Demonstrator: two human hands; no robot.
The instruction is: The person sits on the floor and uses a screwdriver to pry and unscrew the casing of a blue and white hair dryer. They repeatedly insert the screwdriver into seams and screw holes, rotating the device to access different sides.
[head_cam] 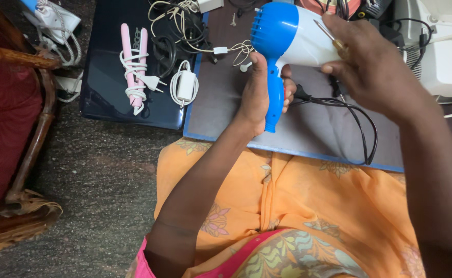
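My left hand point(259, 90) grips the blue handle of a blue and white hair dryer point(288, 36) and holds it up over a grey board point(308, 128). The dryer's blue rear grille faces left. My right hand point(370, 62) rests against the white body of the dryer and holds a thin screwdriver point(331, 36) with a yellowish handle; its metal shaft lies along the casing. The dryer's black cord point(357, 121) loops from the handle across the board.
A pink hair straightener point(134, 64) with its white cord wrapped round it and a white charger point(185, 85) lie on a dark blue laptop point(107, 98). Tangled cables point(185, 23) sit behind. A white appliance point(450, 51) is at right, a wooden chair point(25, 128) at left.
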